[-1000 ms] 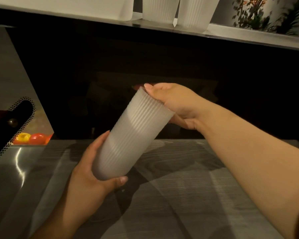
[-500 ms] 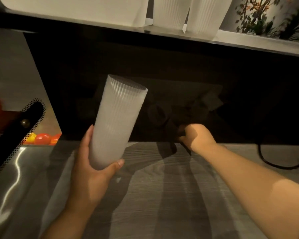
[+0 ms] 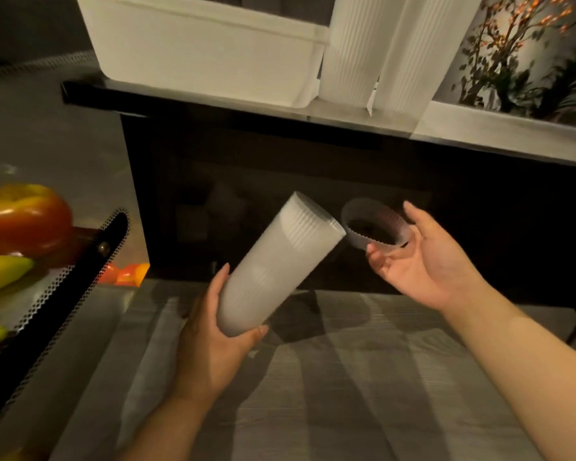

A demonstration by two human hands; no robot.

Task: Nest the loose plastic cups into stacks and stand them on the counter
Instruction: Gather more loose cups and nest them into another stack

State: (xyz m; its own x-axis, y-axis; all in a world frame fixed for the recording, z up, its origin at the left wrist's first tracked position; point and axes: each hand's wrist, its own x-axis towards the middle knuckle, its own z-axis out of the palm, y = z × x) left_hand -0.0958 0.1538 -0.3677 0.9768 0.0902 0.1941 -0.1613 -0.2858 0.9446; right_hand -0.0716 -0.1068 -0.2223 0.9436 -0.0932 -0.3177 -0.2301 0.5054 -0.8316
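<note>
My left hand (image 3: 210, 341) grips the lower end of a tall stack of ribbed translucent white cups (image 3: 276, 271), tilted up and to the right. Just right of the stack's upper end, my right hand (image 3: 423, 261) holds a single loose clear cup (image 3: 374, 226) between thumb and fingers, its open mouth turned toward the stack. The cup's rim nearly touches the stack's top edge. Two more upright cup stacks (image 3: 353, 51) stand on the raised counter (image 3: 346, 113) at the top.
A white tub (image 3: 200, 44) sits on the counter left of the standing stacks. A black perforated basket (image 3: 64, 284) with an apple and bananas is at the left. A plant stands at top right. Grey wood-grain surface (image 3: 346, 387) lies below my hands.
My right hand rose from the dark space under the counter with a single cup. My left hand tilted the stack rightward toward it. The view moved nearer the counter.
</note>
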